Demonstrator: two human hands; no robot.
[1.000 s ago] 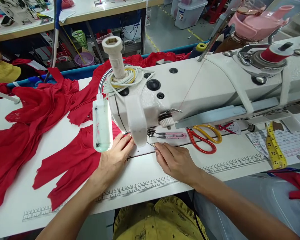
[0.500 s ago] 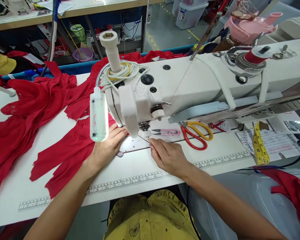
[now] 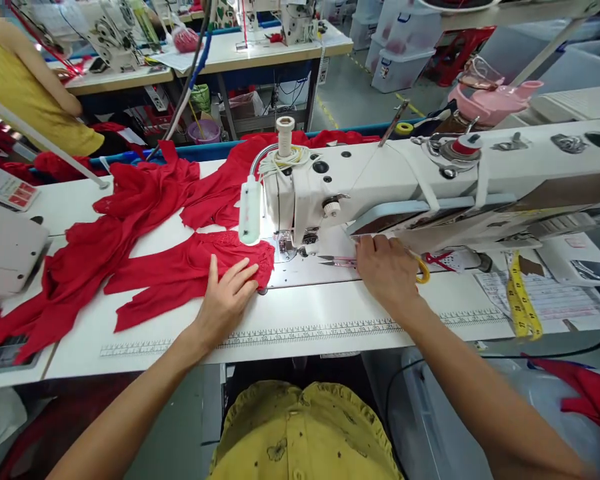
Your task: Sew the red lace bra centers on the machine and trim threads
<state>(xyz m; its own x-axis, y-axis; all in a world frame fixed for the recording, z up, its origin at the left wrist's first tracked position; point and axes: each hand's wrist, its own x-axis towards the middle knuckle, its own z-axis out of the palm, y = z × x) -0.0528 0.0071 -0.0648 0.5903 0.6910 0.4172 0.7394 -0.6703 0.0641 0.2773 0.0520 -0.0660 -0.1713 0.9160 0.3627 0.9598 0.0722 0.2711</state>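
Note:
My left hand (image 3: 227, 297) lies with fingers spread on the lower edge of a red fabric piece (image 3: 180, 263), left of the sewing machine's needle area (image 3: 295, 247). My right hand (image 3: 387, 273) is right of the needle, below the white sewing machine (image 3: 370, 177). Its fingers are bent and close together, and whatever they hold is hidden. Pink thread snips (image 3: 337, 261) lie beside this hand, their handle end partly covered. Scissors lie mostly beneath it, one yellow handle (image 3: 423, 269) showing.
More red fabric (image 3: 125, 207) is heaped at the left. A yellow measuring tape (image 3: 523, 297) lies over papers at the right. A lamp (image 3: 250, 210) hangs by the machine head. Along the front edge runs a printed ruler (image 3: 330, 330). A co-worker in yellow (image 3: 35, 80) is at upper left.
My right hand has moved right, from the needle to the snips and scissors; the thin tool it held no longer shows. My left hand has drawn back from the needle onto the fabric's edge.

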